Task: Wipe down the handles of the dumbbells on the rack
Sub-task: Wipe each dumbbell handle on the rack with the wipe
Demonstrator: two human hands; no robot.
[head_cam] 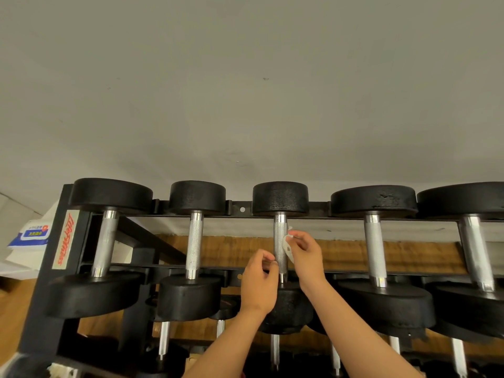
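Several black dumbbells with knurled steel handles lie across the top tier of a black rack (66, 236). The middle dumbbell's handle (280, 236) stands between my two hands. My right hand (305, 257) pinches a small white wipe (287, 246) against the right side of that handle. My left hand (259, 282) is at the handle's lower left, its fingertips curled close to the steel; I cannot tell whether they pinch an end of the wipe.
A blue and white wipe pack (32, 233) lies on a white ledge left of the rack. More dumbbells (375, 249) flank the middle one, and a lower tier holds others. A grey wall rises behind; wooden floor shows through the rack.
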